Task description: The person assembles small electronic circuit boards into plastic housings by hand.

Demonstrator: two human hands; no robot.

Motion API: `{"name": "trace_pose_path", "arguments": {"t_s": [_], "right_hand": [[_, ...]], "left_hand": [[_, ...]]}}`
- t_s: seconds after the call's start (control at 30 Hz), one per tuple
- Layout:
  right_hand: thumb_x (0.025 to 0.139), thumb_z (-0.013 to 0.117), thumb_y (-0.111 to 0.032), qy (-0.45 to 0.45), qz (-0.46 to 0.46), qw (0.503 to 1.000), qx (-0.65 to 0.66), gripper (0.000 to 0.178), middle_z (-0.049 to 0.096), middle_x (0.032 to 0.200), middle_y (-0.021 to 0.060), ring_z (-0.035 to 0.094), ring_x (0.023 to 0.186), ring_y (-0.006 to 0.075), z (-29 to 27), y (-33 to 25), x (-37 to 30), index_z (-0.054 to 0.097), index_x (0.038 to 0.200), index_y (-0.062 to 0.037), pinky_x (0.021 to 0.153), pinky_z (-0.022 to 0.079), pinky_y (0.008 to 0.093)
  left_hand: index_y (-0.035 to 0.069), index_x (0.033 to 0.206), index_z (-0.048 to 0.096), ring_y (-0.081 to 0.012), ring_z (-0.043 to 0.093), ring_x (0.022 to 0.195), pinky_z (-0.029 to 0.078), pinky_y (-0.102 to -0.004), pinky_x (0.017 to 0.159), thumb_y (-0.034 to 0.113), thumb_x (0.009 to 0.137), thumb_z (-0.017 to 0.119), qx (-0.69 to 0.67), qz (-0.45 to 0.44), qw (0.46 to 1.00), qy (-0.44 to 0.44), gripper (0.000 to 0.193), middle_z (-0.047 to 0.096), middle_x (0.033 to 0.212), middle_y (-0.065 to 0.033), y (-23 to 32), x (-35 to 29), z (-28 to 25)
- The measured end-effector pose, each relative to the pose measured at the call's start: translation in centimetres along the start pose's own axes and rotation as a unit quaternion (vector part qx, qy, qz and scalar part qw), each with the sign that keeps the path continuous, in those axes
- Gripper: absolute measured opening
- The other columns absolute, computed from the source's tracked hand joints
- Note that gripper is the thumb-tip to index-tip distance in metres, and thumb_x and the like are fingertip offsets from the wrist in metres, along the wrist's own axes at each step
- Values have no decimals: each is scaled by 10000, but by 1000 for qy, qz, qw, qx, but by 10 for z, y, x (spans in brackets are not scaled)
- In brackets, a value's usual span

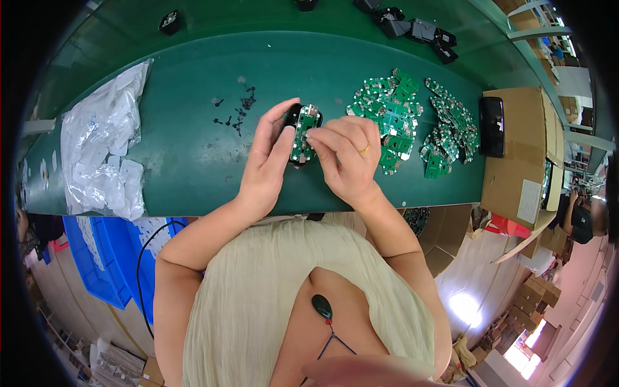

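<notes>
My left hand [269,151] is wrapped round a black plastic casing [293,116], its thumb lying along the near side. A green circuit board [302,138] with metal connectors sits in or on that casing, facing up. My right hand [348,151] has its fingertips pinched at the board's right edge; whatever small thing they may hold is hidden. To the left of my hands, several small black parts [244,106] lie scattered on the green table [187,142]. Right of my hands is a heap of loose green circuit boards [393,116], with a second heap of boards [448,129] beyond it.
Clear plastic bags of white parts [103,142] cover the table's left end. A cardboard box [516,155] stands at the right, a black casing [492,127] against it. Black housings [412,29] lie at the back. Blue bins [109,258] sit below the front edge, left.
</notes>
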State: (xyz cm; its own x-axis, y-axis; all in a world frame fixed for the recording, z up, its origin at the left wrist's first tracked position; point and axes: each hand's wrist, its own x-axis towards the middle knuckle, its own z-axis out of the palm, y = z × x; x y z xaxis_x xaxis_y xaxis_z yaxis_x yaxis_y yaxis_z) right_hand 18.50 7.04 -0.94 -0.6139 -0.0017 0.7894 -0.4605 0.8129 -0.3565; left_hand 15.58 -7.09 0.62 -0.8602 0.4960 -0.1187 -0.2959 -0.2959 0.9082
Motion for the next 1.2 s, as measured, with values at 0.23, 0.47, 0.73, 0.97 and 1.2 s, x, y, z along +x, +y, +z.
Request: {"name": "trace_pose_path", "arguments": {"t_s": [0.23,0.47,0.73,0.97,1.2], "right_hand": [[620,673,-77,-44,-27,999,-3,206,568,824,2,543,757,188,-2,-1,8,605,814,-91,610,369,301],[618,681,-37,-72,-36,997,-22,240,562,812,24,538,745,210,-3,-10,14,600,841,-77,602,387,323],[644,652,-68,-96,-36,995,-9,248,547,928,54,538,832,231,6,-11,7,586,882,-59,666,408,318],[802,565,-2,-99,306,873,367,421,483,1140,79,505,1032,212,11,-14,16,440,1200,-55,869,417,322],[833,533,25,-125,370,787,478,480,506,1109,99,507,1046,170,31,-4,29,346,1268,-51,887,424,306]], "left_hand": [[82,1331,269,-130,407,1083,338,-279,913,301,966,317,44,-5,999,-25,428,398,1235,-62,-3,-4,-7],[65,1318,258,-122,379,1098,314,-259,916,272,965,317,108,49,993,-15,413,387,1236,-71,-6,-4,-4],[56,1274,317,-112,434,962,394,-242,765,144,940,384,169,140,975,19,353,432,1144,-63,-8,-2,-9],[35,1210,382,-139,468,1030,370,-278,899,43,891,427,15,69,997,23,322,485,1115,-71,2,14,-7],[15,1178,395,-142,499,1002,398,-270,875,38,885,435,86,119,989,35,296,510,1089,-90,7,39,-20]]}}
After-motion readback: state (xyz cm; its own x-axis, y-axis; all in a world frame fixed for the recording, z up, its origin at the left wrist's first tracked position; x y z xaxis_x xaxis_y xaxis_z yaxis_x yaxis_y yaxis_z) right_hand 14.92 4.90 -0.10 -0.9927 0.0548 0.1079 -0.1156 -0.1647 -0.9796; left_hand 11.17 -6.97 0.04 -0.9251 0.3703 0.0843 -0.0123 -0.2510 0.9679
